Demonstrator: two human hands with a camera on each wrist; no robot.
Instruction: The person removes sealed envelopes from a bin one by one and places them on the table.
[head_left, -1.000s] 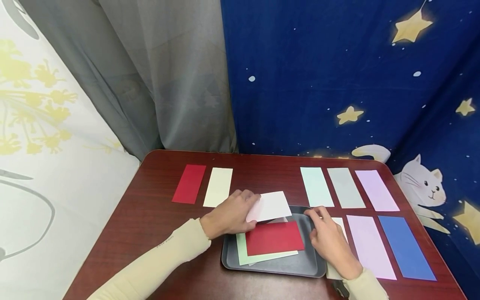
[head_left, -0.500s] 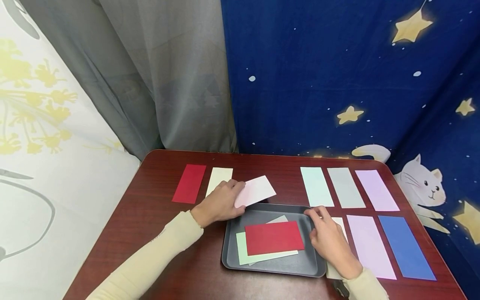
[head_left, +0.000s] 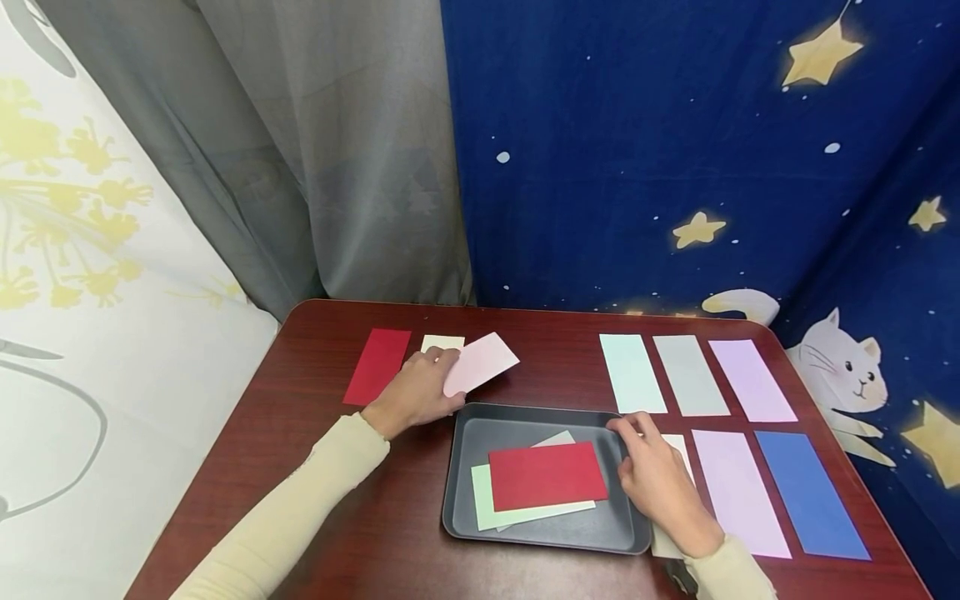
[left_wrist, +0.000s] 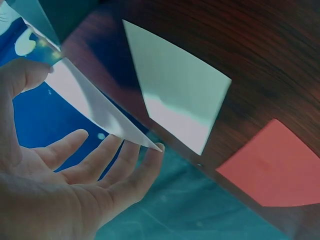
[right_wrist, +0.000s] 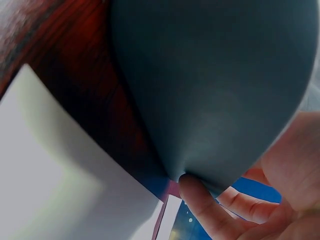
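My left hand [head_left: 420, 387] pinches a pale pink paper card [head_left: 482, 364] between thumb and fingers, held tilted just beyond the tray's far left corner. It partly covers a cream card [head_left: 442, 341] in the head view; the left wrist view shows that cream card [left_wrist: 180, 85] lying flat. With thumb and fingers, my right hand [head_left: 663, 483] grips the far right corner of a dark grey tray [head_left: 510, 425]. Inside the tray a red card [head_left: 547, 475] overlaps a light green card [head_left: 483, 504] and a greyish card [head_left: 558, 437].
On the brown table [head_left: 337, 517], a red card [head_left: 377, 367] lies at the far left. To the right lie mint [head_left: 633, 373], grey [head_left: 691, 375], lilac [head_left: 752, 381] and blue [head_left: 812, 494] cards, plus another lilac card [head_left: 741, 493]. My right hand partly hides a whitish card [head_left: 678, 448].
The left hand has carried the pink card from above the tray leftward and away, toward the cream card. The right hand stays at the tray's corner.
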